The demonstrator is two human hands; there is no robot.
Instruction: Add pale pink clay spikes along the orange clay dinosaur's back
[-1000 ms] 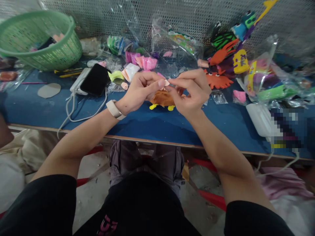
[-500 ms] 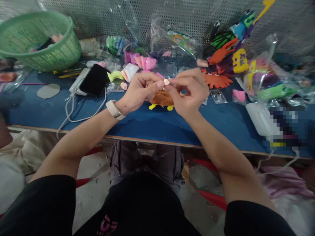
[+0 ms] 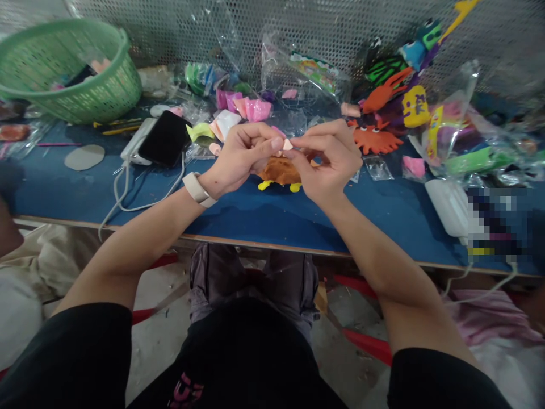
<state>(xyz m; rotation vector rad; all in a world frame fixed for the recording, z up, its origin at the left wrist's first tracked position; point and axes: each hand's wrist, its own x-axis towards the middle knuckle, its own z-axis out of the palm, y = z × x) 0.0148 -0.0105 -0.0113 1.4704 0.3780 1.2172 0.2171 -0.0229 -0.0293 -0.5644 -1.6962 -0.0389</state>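
Note:
A small pale pink piece of modelling clay (image 3: 288, 145), roughly triangular, is pinched between the fingertips of both hands. My left hand (image 3: 247, 153) grips it from the left with thumb and forefinger. From the right, my right hand (image 3: 327, 156) has thumb and fingertips closed on it. Just behind and below the fingers, a brown clay figure (image 3: 280, 171) with yellow feet rests on the blue table (image 3: 264, 218); the hands hide part of it. A pale pink lump (image 3: 215, 149) lies left of my left hand, and an orange clay crab (image 3: 377, 138) lies right of my right hand.
A green basket (image 3: 123, 85) stands at the back left. In front of it are a black phone (image 3: 165, 138) and a white cable (image 3: 123, 193). Clay packets (image 3: 253, 108) and plastic bags line the mesh panel (image 3: 179, 34). A white power bank (image 3: 447, 207) lies at the right.
The pink clay piece has turned slightly between the fingertips and now looks more pointed at the top. Both hands stay almost in place.

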